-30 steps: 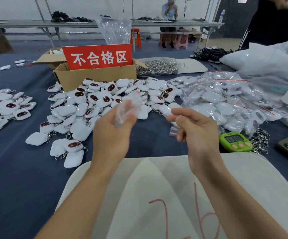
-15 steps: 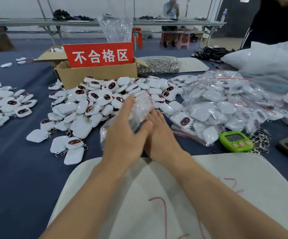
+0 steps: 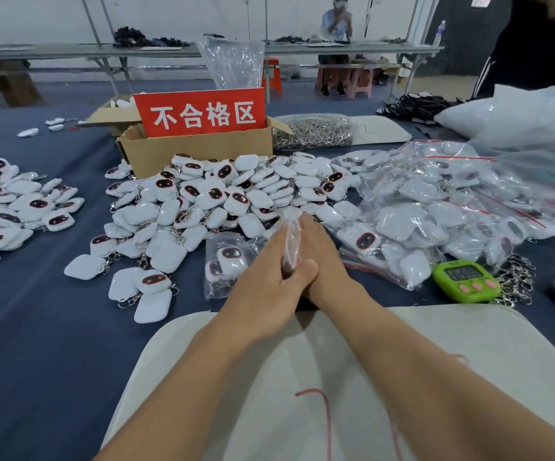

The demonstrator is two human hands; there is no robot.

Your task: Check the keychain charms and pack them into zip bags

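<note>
your left hand point(image 3: 266, 277) and right hand point(image 3: 324, 257) are pressed palm to palm over the near edge of the blue table point(image 3: 36, 344), with a clear zip bag point(image 3: 291, 237) sandwiched between them. the fingers of both hands lie straight and close together, flat against the plastic. your left thumb lies across the bag's lower end. the top of the bag pokes out crumpled above your fingertips; whether anything is inside it cannot be told.

just left of your left hand a filled bag point(image 3: 226, 264) lies on the cloth with keychain charms showing through it. beyond your hands sits the big loose charm pile point(image 3: 216, 197), white pieces with dark faces, and a second pile point(image 3: 13, 207) lies well apart at the left edge.

behind the big pile stands a cardboard box point(image 3: 196, 154) with a red sign point(image 3: 199, 113). to your right is a heap of packed bags point(image 3: 435, 221), with a green timer point(image 3: 465, 281) just in front of it. a white board point(image 3: 469, 361) with red marks lies under your forearms.
</note>
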